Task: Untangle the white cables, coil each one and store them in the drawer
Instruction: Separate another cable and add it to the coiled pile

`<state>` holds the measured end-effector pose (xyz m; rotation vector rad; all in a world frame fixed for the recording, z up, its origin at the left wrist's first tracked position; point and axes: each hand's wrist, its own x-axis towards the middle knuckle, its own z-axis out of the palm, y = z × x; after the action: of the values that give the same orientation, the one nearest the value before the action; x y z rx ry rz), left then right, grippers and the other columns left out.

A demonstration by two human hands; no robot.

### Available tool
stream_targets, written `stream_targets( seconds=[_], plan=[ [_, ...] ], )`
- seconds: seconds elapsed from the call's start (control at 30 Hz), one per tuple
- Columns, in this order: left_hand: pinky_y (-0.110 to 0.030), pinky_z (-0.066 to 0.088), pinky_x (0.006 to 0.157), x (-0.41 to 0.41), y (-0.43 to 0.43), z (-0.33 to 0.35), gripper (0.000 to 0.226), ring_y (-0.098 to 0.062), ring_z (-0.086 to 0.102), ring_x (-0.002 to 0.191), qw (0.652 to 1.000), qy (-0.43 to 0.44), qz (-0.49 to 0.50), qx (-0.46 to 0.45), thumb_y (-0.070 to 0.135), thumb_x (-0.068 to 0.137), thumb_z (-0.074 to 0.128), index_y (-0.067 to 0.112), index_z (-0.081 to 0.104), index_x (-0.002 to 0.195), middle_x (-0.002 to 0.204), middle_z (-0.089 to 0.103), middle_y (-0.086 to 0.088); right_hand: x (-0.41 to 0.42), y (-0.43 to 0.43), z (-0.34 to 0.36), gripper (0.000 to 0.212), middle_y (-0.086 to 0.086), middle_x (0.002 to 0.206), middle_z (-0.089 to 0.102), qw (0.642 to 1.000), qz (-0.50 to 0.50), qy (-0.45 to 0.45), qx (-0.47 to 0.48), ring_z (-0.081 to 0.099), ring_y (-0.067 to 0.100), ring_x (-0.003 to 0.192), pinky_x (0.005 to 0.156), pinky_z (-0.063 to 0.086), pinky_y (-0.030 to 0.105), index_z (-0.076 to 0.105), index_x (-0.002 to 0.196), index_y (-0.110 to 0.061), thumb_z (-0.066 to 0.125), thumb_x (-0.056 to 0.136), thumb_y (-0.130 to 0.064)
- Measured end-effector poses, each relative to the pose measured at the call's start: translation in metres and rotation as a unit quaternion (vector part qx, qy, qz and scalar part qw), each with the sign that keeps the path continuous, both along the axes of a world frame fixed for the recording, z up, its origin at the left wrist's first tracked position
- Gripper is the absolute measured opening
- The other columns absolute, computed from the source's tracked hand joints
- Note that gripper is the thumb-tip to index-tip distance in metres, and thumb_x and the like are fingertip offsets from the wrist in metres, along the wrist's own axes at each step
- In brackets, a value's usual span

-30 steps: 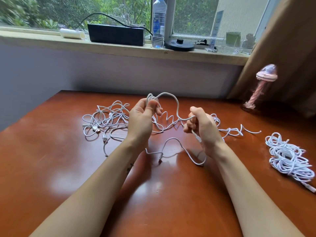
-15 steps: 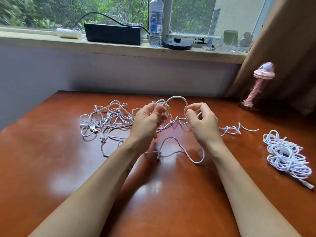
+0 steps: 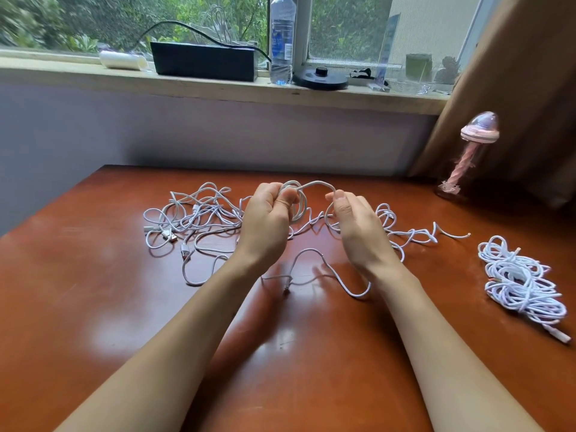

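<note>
Your left hand is curled round a few small loops of white cable, with the thumb laid over them; your right hand pinches the same cable between thumb and forefinger, the other fingers loosely bent behind; between the two hands the cable rises in a short arch, both hands held just above the table; nearer you, a slack run of white cord lies on the wood, curving under your right wrist and ending in a plug between your forearms; whether it is the cable you hold, you cannot tell; left of your left hand lies the tangle, loose and spread, with several plugs showing along its near edge; right of your right hand more kinked cord trails off to a free end; well apart, by the table's right edge, lies a coiled bundle; in the far right corner a pink lamp stands beside the curtain; behind, on the sill, sit a black box and an upright bottle.
</note>
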<state>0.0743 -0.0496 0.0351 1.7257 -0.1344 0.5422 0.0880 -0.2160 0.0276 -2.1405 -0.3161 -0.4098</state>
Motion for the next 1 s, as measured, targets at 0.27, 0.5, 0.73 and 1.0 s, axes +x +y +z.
stream_targets(
  seconds=[0.27,0.5,0.73,1.0],
  plan=[
    [-0.011,0.036,0.07,-0.004,-0.006,-0.003,0.028,-0.001,0.049,0.075,0.997,-0.028,-0.002,0.065,0.014,0.104,0.053,0.026,0.059,0.079,0.092,0.054,-0.005,-0.006,0.009,0.004,0.042,-0.009,0.113,0.069,0.99,0.044,-0.047,0.128,0.064,0.005,0.109,0.099,0.05,0.034,0.066,0.119,-0.025,0.035,0.103,-0.048],
    [-0.014,0.036,0.068,-0.002,-0.005,-0.007,0.022,-0.004,0.049,0.074,0.995,-0.023,-0.012,0.091,0.015,0.104,0.053,0.015,0.062,0.084,0.088,0.054,-0.003,-0.007,0.012,0.002,0.017,-0.001,0.096,0.072,0.983,0.1,-0.061,0.138,0.066,0.023,0.078,0.074,0.056,0.045,0.068,0.11,-0.021,0.054,0.106,-0.028],
    [-0.027,0.042,0.066,-0.002,-0.001,-0.006,0.025,-0.009,0.046,0.071,0.991,-0.001,-0.099,0.088,0.005,0.104,0.047,0.012,0.056,0.082,0.079,0.051,0.004,-0.005,0.003,0.008,0.02,-0.007,0.103,0.071,0.981,0.166,-0.001,0.102,0.07,0.004,0.09,0.08,0.05,0.019,0.07,0.116,-0.023,0.069,0.096,-0.026],
    [-0.022,0.036,0.065,0.004,0.004,-0.012,0.03,-0.004,0.043,0.069,0.983,-0.004,-0.109,0.145,0.007,0.103,0.045,0.022,0.049,0.077,0.081,0.046,0.003,0.003,-0.007,0.005,0.017,0.002,0.103,0.075,0.986,0.159,0.004,0.054,0.073,0.016,0.092,0.082,0.057,0.031,0.074,0.107,-0.023,0.075,0.092,-0.029]
  ],
)
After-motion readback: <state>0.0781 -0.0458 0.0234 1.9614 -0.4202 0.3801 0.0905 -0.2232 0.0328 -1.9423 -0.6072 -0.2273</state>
